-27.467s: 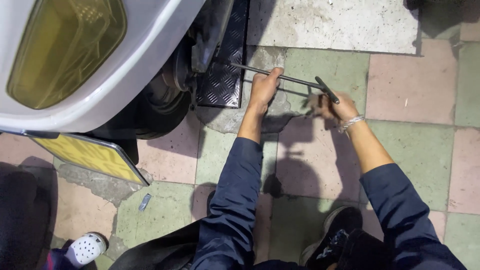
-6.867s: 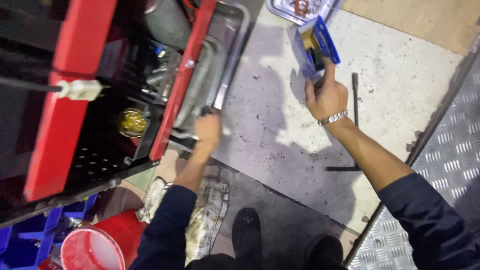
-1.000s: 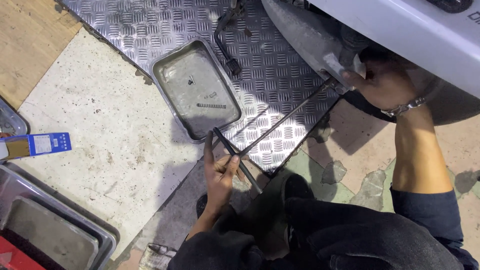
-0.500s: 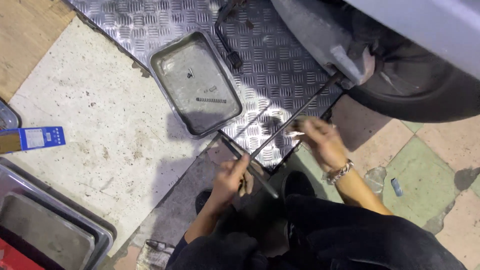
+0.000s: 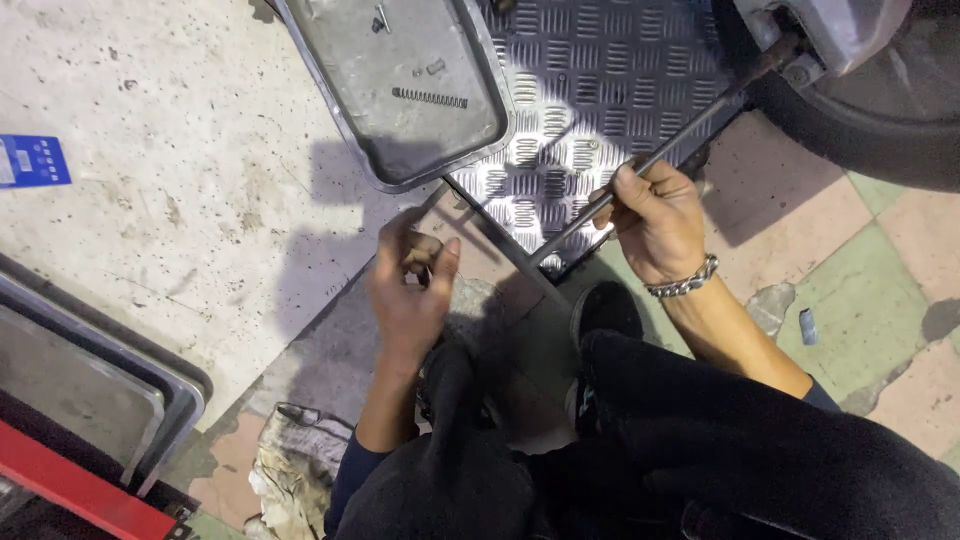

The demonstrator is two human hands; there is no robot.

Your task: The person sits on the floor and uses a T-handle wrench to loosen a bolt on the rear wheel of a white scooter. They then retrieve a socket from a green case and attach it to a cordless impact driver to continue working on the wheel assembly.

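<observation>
- Long T-handle wrench lying at a slant across the scene, shaft running from the crossbar near the knees up toward the vehicle's underside beside the tyre, far tip seating at a fitting there, though the exact engagement cannot be told.
- Crossbar sitting low over the edge of the chequer-plate ramp, one end reaching toward the left hand, the other toward the dark shoe.
- Right hand closing around the shaft partway along, fingers curled over the rod and thumb under it, steadying rather than turning; silver chain bracelet showing at the wrist.
- Left hand gripping the near end of the crossbar, fingers bunched narrow around it, palm facing up the shaft.
- Doing this well, by judgement: keeping the shaft in line with the fitting so the tip is not slipping off, letting the right hand act as a loose guide while the left hand is supplying the turn, and keeping the crossbar clear of the ramp edge.
- Metal tray resting just beyond the hands, partly on the ramp, holding a coil spring and a few small parts.
- Blue card lying well apart on the concrete; soiled rag crumpled by the left elbow.
</observation>
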